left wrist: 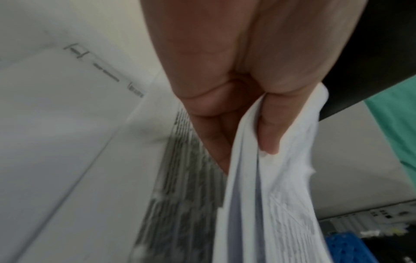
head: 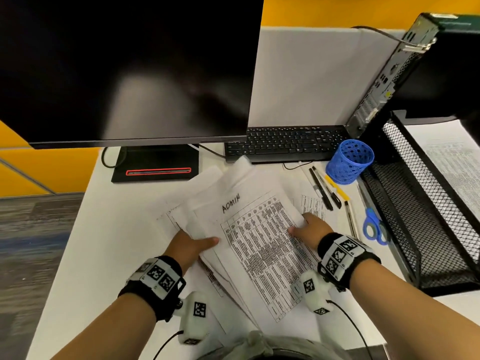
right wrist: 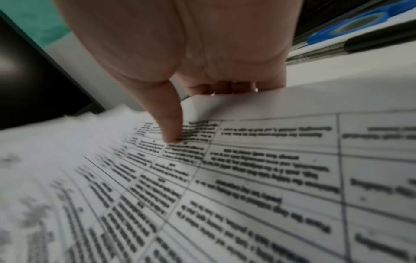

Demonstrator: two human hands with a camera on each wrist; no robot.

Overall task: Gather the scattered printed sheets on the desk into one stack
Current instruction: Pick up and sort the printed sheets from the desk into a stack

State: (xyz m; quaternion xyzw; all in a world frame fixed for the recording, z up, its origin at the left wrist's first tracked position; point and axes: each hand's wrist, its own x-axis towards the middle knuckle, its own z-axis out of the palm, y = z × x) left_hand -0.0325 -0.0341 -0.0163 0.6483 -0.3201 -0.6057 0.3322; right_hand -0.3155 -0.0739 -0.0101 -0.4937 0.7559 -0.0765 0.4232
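A loose bundle of printed sheets [head: 262, 245] with tables, the top one marked "ADMIN", is lifted a little over the white desk [head: 104, 242]. My left hand [head: 193, 246] grips its left edge, thumb on top and fingers underneath; in the left wrist view the sheets [left wrist: 270, 195] are pinched between thumb and fingers [left wrist: 216, 142]. My right hand [head: 307, 228] holds the right edge, its thumb [right wrist: 167, 124] pressing on the printed table [right wrist: 247, 178] and the fingers curled under. More sheets [head: 179, 216] lie fanned beneath, and another sheet [head: 313, 203] lies by the right hand.
A dark monitor [head: 124, 68] on its stand [head: 155, 165] and a keyboard [head: 285, 142] stand behind. A blue mesh pen cup [head: 349, 161], several pens [head: 324, 189], blue scissors [head: 374, 224] and a black mesh tray [head: 426, 216] with paper sit at the right.
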